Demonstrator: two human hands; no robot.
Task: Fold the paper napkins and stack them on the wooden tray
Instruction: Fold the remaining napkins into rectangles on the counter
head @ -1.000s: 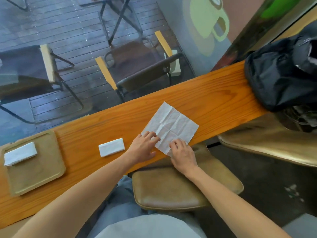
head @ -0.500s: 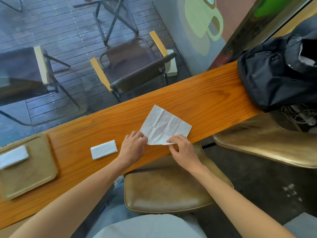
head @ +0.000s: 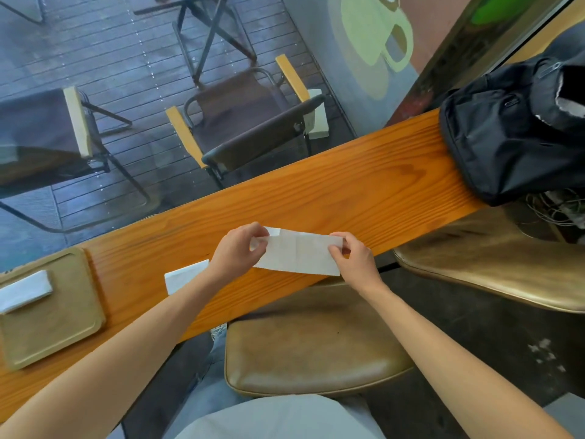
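Napkins were the business here, and they sat at three stages along the long wooden table (head: 364,185), which ran diagonally below a window. At its right end lay a black bag (head: 512,137), well apart from the work. At the left end sat the wooden tray (head: 63,327), carrying one folded napkin (head: 23,293) near its far left edge. A second folded napkin (head: 183,277) lay on the table between the tray and the hands, partly hidden by the left forearm.

The napkin in hand (head: 300,255) was a long strip, folded in half once, held at the table's near edge; whether it rested on the wood or hung just clear I could not tell. The left hand (head: 237,251) pinched its left end, where the two layers looked slightly out of line, and the right hand (head: 354,255) pinched its right end between thumb and fingertips.

So the step looked like the middle of folding the third napkin. The next move would likely call for squaring the edges and bringing one short end over to the other along the centre crease, then pressing it flat to match the others.
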